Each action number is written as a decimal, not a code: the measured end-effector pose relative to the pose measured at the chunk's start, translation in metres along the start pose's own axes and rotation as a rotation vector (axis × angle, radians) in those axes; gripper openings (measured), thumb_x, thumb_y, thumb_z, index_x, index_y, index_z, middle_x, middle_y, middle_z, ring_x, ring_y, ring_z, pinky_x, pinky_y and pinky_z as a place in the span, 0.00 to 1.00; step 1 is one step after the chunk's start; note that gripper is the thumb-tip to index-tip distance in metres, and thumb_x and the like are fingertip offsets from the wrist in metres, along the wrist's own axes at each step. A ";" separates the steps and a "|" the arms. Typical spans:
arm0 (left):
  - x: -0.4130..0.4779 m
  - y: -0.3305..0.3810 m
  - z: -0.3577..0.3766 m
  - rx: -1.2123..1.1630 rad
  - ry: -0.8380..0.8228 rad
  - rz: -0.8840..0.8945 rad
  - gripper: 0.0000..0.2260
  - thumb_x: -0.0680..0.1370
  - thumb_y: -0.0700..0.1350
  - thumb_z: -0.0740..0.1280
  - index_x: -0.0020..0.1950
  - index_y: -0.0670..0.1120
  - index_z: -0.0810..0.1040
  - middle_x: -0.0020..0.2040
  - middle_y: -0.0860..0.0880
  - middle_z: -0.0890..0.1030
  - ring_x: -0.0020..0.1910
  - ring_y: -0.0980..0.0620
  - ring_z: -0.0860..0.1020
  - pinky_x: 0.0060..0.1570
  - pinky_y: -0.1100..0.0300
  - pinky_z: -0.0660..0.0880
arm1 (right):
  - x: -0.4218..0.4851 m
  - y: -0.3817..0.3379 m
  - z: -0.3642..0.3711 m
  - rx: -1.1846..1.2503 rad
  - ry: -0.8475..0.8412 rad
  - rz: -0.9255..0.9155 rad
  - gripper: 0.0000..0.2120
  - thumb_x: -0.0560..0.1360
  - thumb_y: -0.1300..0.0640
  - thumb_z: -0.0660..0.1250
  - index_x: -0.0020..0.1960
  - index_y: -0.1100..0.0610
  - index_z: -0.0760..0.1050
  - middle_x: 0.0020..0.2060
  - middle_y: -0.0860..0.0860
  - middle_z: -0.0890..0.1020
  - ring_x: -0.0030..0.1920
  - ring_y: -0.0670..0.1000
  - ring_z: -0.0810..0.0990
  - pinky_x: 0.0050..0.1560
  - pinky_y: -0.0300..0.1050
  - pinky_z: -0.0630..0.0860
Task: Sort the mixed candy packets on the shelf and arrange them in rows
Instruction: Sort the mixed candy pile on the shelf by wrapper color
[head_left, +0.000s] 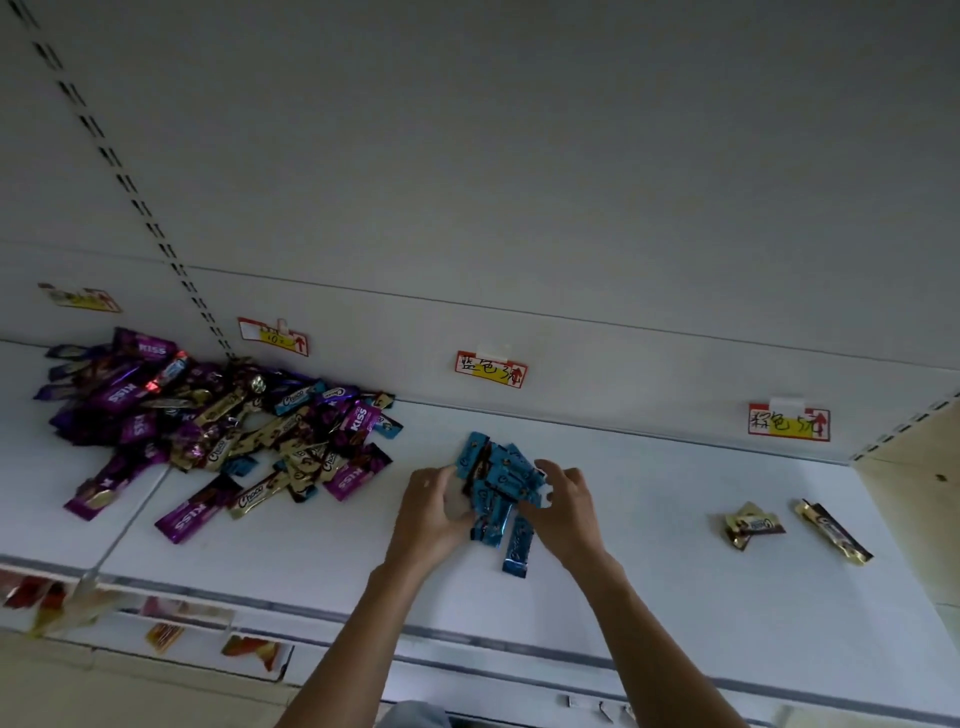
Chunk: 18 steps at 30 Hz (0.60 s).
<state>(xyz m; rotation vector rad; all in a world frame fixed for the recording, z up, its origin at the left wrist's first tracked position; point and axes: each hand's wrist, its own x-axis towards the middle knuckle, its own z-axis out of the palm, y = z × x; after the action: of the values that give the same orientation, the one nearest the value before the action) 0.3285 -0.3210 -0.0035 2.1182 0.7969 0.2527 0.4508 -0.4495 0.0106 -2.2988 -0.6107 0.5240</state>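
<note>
Blue packets (498, 486): left hand (434, 512), right hand (563, 506) cupping the cluster; sorting underway; next, likely squaring into a row

Blue candy packets (498, 480) bunched mid-shelf; mixed purple-gold heap (218, 426) left.
</note>
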 end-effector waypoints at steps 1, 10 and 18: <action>-0.005 -0.002 -0.009 0.009 0.062 -0.022 0.26 0.72 0.47 0.72 0.68 0.46 0.68 0.59 0.49 0.69 0.56 0.51 0.71 0.56 0.57 0.72 | -0.002 0.001 -0.002 0.006 0.023 -0.011 0.24 0.73 0.58 0.69 0.68 0.53 0.68 0.56 0.53 0.70 0.47 0.48 0.73 0.38 0.33 0.72; -0.087 -0.031 -0.112 -0.021 0.479 -0.104 0.16 0.75 0.43 0.68 0.62 0.49 0.74 0.55 0.53 0.75 0.47 0.58 0.74 0.44 0.62 0.72 | -0.031 -0.063 0.013 0.235 0.026 -0.243 0.14 0.73 0.64 0.69 0.58 0.57 0.75 0.48 0.50 0.77 0.46 0.48 0.77 0.38 0.28 0.73; -0.133 -0.062 -0.185 -0.066 0.663 -0.071 0.15 0.74 0.46 0.69 0.60 0.53 0.74 0.53 0.60 0.74 0.52 0.61 0.73 0.46 0.61 0.74 | -0.068 -0.156 0.085 0.203 -0.167 -0.540 0.16 0.72 0.62 0.70 0.57 0.49 0.75 0.45 0.43 0.78 0.46 0.40 0.75 0.40 0.30 0.73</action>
<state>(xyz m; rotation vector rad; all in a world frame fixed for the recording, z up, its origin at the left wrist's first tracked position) 0.1163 -0.2573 0.0779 1.9431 1.2135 0.9593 0.3085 -0.3415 0.0761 -1.8079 -1.1577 0.4873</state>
